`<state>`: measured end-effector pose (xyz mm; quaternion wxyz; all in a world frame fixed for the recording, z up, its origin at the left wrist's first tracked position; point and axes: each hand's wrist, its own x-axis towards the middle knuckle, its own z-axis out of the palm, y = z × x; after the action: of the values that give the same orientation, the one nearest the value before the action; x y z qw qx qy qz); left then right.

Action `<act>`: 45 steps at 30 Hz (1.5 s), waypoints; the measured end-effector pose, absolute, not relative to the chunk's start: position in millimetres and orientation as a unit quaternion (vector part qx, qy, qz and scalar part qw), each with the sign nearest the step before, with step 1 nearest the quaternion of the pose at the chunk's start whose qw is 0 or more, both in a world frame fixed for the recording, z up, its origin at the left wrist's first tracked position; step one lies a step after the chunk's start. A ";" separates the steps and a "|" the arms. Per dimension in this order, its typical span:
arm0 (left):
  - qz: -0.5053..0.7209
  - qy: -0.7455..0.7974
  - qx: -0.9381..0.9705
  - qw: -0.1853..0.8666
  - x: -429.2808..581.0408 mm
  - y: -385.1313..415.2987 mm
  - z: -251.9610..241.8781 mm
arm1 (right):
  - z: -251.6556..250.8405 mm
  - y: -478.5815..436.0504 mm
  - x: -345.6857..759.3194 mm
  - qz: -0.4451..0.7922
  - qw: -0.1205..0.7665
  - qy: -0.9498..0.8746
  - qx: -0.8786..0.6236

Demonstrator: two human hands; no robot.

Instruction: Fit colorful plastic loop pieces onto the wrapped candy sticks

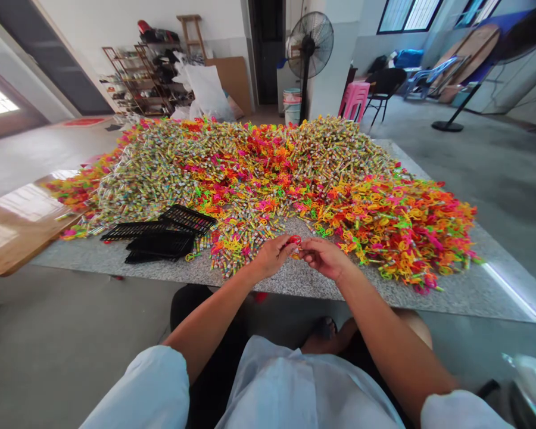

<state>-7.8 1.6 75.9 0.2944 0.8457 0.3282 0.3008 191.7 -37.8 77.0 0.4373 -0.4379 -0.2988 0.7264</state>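
Speckled stone table (462,289), with a broad heap (268,149) of small loose pieces spread across most of its top; bright plastic loops in red, orange, yellow, green and pink mix there with short, patterned sticks. Beyond the table's far edge, toward the left, is a rack (136,77) of assorted goods; a standing fan (310,44) is beyond the middle, and pink stools (356,100) lie beyond and to the right. Black slotted trays (161,243) overlap one another on the table's near left part. The left hand (274,256) and right hand (324,257) meet above the table's near edge, around its middle. Thumb and fingers of each are closed, pinching a small red piece (295,239) between the two hands; its exact shape is too small to tell.
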 end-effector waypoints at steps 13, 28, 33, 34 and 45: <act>0.329 0.399 0.815 0.262 -38.0 33.1 43.6 | 94.4 -8.3 239.7 0.528 0.573 -0.328 -0.534; 0.109 0.399 0.908 0.063 -57.4 61.6 13.3 | -2.7 -16.5 153.2 0.206 0.233 -0.769 -0.559; 0.026 0.363 0.930 0.042 -53.6 72.0 22.4 | 0.0 -16.2 137.6 0.118 0.089 -0.801 -0.581; 0.024 0.363 0.930 0.042 -54.3 74.1 23.7 | 1.7 -15.4 138.9 0.116 0.083 -0.802 -0.580; 0.320 0.489 0.684 0.437 -53.2 71.1 22.5 | -8.3 -33.6 163.3 0.408 0.403 -0.601 -0.557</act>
<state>-53.2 71.1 22.5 0.4374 0.6836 0.4891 0.3195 163.3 -33.6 -8.3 0.4032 -0.5568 -0.6009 0.4078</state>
